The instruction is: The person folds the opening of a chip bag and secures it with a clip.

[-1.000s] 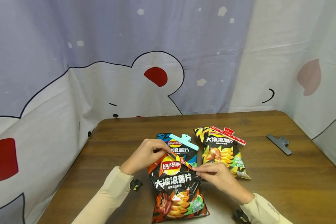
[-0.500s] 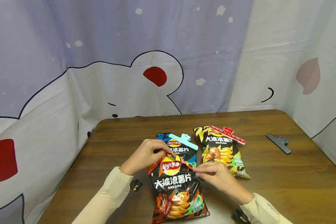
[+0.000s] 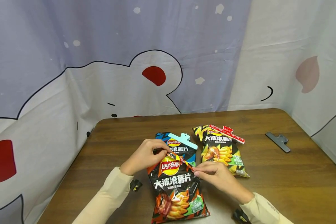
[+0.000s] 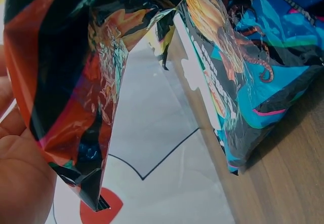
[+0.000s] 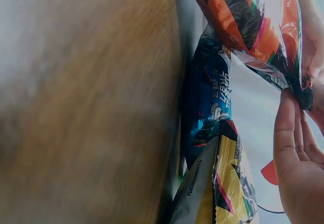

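Both hands hold a black and orange-red chip bag [image 3: 173, 193] by its folded-down top edge. At the left end of the fold, the left hand [image 3: 147, 157] pinches it between thumb and fingers. The right hand [image 3: 222, 180] pinches the other end, fingertips right at the bag's upper right corner. In the right wrist view the bag's corner [image 5: 293, 79] lies between that hand's fingers and thumb. The left wrist view shows the bag's underside [image 4: 55, 92] bulging in front of the left palm [image 4: 23, 171].
Behind the held bag lies a blue chip bag [image 3: 182, 155] with a light blue clip [image 3: 183, 141] across its top. To its right, a yellow and black chip bag [image 3: 221, 152] carries a red clip [image 3: 226, 133]. A loose grey clip [image 3: 278, 142] lies on the wooden table [image 3: 294, 186] at right.
Both hands keep their hold at the two ends of the fold. The head view has shifted very slightly; the clipped bags and the grey clip lie where they were.
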Motion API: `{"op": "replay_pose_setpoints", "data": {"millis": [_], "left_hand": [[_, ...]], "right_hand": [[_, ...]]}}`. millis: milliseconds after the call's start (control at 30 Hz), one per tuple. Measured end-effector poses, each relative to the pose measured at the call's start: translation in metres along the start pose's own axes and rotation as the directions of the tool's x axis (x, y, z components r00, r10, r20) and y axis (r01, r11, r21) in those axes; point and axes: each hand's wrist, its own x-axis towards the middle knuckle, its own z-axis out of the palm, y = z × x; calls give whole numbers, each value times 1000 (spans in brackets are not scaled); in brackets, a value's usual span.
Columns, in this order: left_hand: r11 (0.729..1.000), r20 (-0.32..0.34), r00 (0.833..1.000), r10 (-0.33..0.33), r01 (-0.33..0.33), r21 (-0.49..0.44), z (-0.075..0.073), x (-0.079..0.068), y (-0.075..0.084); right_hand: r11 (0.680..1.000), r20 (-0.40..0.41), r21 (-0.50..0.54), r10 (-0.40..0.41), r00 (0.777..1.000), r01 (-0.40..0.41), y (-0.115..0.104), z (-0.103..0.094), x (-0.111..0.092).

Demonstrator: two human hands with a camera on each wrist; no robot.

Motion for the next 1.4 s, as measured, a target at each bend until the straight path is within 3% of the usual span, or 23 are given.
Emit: {"op": "replay_pose_setpoints", "data": {"millis": [333, 533, 833, 1400], "left_hand": [[1000, 12, 1000, -12, 12, -10, 3, 1, -1], [1000, 22, 1000, -22, 22, -8, 4, 2, -1], [1000, 30, 999, -20, 20, 1, 4, 2, -1], [1000, 32, 999, 5, -6, 14, 6, 3, -1]], "right_hand": [[999, -14, 28, 36, 999, -35, 1, 0, 1], [986, 1, 91, 138, 990, -138, 0, 1, 0], [945, 23, 148, 293, 956, -293, -2, 3, 1], [908, 69, 200, 362, 930, -368, -1, 2, 0]]}}
